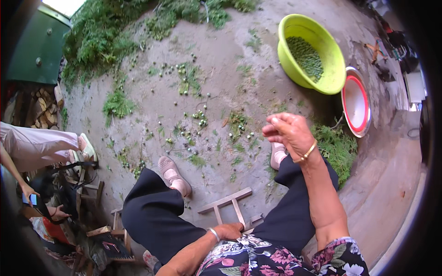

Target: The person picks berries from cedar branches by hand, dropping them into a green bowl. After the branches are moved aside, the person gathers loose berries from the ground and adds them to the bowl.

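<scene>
My left hand [230,231] is down between my legs, its fingers closed at the edge of a small wooden stool [224,201]; part of the grip is hidden. Raised over my right foot, my right hand [291,133] has loosely bent fingers, and no object shows in it. Below that hand the ground carries scattered small green cones [200,118] and bits of leafy sprig [237,122]. Up and to the right stands a yellow-green plastic basin [286,57] with many green cones [305,57] inside.
A red-rimmed white basin [357,108] leans beside the yellow-green one. Cut evergreen branches [99,41] are heaped at far left, more [338,149] by my right leg. Another person [37,142] sits at left near stacked firewood [46,108], holding a phone [29,199].
</scene>
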The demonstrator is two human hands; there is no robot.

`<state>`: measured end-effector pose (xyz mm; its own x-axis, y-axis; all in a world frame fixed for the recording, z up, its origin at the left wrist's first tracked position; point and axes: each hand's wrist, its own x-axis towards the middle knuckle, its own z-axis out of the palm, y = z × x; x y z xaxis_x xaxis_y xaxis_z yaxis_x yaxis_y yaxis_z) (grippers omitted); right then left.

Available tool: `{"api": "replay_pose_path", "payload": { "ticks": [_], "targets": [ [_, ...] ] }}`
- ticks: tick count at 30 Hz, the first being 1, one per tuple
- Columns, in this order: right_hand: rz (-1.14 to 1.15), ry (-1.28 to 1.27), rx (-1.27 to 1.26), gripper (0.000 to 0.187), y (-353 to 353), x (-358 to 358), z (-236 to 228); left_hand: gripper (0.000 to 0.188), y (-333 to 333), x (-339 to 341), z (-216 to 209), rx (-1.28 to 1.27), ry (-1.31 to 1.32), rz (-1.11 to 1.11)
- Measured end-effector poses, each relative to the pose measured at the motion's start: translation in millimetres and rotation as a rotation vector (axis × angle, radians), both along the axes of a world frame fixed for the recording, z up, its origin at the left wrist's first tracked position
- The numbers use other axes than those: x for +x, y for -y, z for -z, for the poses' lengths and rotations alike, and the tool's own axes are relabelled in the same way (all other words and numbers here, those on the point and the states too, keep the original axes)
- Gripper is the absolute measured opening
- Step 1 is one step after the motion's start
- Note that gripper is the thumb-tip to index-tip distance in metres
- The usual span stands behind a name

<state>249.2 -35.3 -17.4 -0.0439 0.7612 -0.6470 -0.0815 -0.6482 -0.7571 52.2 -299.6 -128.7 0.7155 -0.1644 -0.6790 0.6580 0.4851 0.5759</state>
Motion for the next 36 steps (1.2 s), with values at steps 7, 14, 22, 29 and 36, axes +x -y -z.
{"api": "replay_pose_path", "payload": {
  "ticks": [7, 14, 22, 29, 36],
  "targets": [
    [-0.156, 0.042, -0.036, 0.030, -27.4, -33.7, 15.3, 0.030, -72.4, -5.4, -61.9, 0.752, -0.226, 0.033],
    [-0.578, 0.279, -0.082, 0.026, 8.1, -58.6, 74.2, 0.040, -87.5, -114.2, -168.5, 1.376, -0.336, -1.347],
    [-0.840, 0.319, -0.254, 0.022, 133.5, -76.9, 84.6, 0.011, 109.0, -259.4, -199.7, 1.321, -1.504, -1.652],
    [-0.956, 0.412, -0.226, 0.020, 176.2, -106.8, 53.8, 0.028, 437.8, -285.6, -105.7, 0.725, -2.180, -1.863],
    [-0.630, 0.305, 0.223, 0.013, 155.7, -171.1, 1.0, 0.078, 509.8, -202.3, -64.0, -0.246, -1.716, -2.827]
  ]
}}
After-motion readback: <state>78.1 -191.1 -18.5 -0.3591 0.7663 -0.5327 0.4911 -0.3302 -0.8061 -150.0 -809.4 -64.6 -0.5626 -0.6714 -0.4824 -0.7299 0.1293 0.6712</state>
